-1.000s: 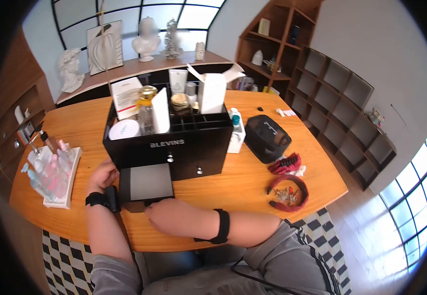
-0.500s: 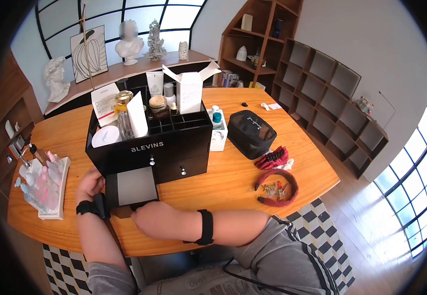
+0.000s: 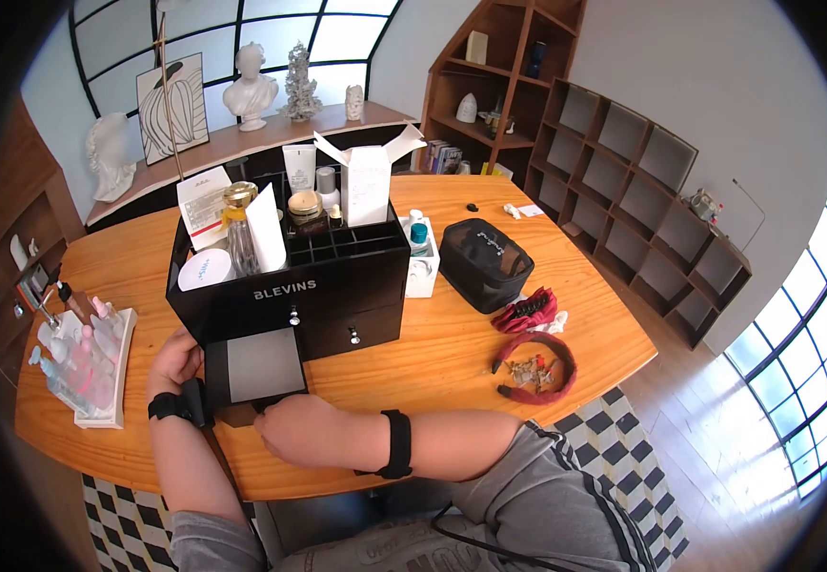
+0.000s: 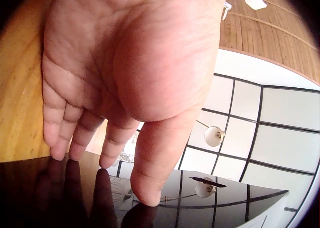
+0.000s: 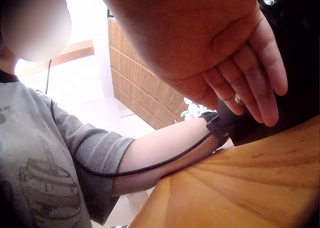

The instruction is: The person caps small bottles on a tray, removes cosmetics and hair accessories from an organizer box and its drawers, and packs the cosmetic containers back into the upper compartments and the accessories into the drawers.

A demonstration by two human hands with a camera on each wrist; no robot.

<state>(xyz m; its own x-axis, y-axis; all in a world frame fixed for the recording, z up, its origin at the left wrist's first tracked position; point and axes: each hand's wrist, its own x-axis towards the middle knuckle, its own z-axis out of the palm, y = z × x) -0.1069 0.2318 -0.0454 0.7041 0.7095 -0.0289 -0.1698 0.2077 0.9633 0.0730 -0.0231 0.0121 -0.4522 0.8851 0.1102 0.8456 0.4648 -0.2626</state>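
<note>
A black cosmetics organizer [image 3: 356,296] marked BLEVINS stands on the table, with its lower left drawer [image 3: 220,377] pulled out and a grey surface inside. My left hand [image 3: 177,358] rests at the organizer's left side. In the left wrist view, straight fingers [image 4: 112,140] touch the glossy black side panel. My right hand [image 3: 301,429] lies across the drawer's front. The right wrist view shows its fingers [image 5: 257,88] extended along the dark front, with a shiny knob [image 5: 238,98] beside them. Jars, bottles, a tube and a white carton [image 3: 368,186] fill the organizer's top.
A white tray [image 3: 120,381] of pump bottles sits left. To the right are a small white box [image 3: 421,276] with bottles, a black mesh case [image 3: 487,267], a red hair clip [image 3: 528,310] and a red headband [image 3: 571,367] around small jewelry. The table's front edge [image 3: 413,486] is close.
The head view has turned, so the whole scene sits farther left in it. Both hands keep their places on the organizer, and the drawer stays out about as far.
</note>
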